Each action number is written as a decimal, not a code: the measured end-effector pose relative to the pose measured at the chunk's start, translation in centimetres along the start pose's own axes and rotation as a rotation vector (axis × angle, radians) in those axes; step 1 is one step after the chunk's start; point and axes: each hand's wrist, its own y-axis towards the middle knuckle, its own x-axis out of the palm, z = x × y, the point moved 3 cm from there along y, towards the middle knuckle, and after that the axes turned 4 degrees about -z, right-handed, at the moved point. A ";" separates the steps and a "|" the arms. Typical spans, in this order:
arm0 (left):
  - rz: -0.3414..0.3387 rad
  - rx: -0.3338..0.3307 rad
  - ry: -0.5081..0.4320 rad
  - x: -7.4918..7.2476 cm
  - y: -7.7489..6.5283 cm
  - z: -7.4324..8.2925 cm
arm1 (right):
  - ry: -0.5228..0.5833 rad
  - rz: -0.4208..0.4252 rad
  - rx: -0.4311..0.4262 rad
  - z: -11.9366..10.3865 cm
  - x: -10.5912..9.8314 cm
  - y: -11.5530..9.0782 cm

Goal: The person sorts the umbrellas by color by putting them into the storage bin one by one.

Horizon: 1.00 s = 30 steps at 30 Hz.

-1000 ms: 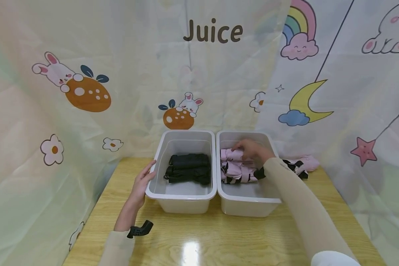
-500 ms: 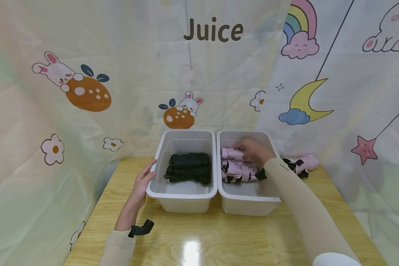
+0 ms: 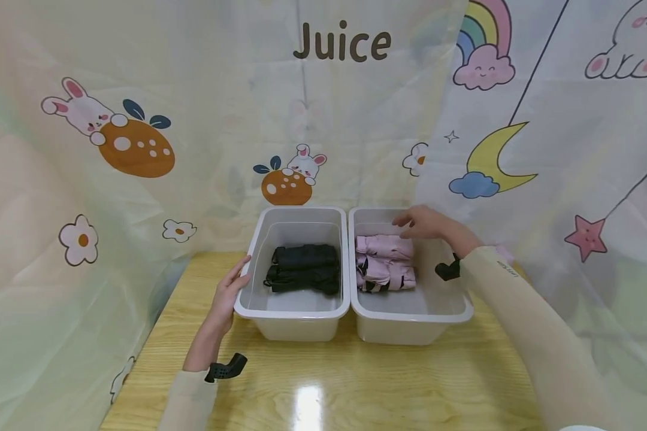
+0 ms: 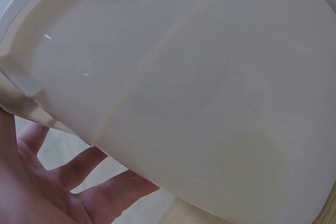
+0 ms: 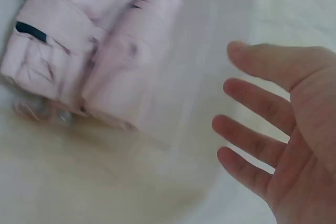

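Note:
My left hand [image 3: 227,296] grips the left rim of the left white plastic bin [image 3: 302,319], thumb over the rim; in the left wrist view its fingers [image 4: 118,192] lie along the outer wall. Two black rolled fabric bundles [image 3: 306,257] with cord loops lie side by side in that bin. Above the back of the right white bin [image 3: 410,317], my right hand [image 3: 428,222] holds nothing, its fingers spread. Below it are pink rolled fabric bundles [image 3: 385,274] with black markings. One shows a strap band [image 5: 55,17] in the right wrist view.
Both bins stand side by side on a wooden table [image 3: 388,383]. A printed curtain [image 3: 221,120] hangs close behind them. Right of the right bin, another pink item [image 3: 504,254] is mostly hidden by my right sleeve [image 3: 523,311].
My right hand has let go of the back pink bundle and lifted back and to the right. The pink bundles stay in the bin. My left hand keeps its place on the left bin.

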 end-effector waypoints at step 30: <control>0.006 -0.021 0.029 0.0 -0.1 0.0 | 0.020 0.092 0.284 15.9 5.8 -13.2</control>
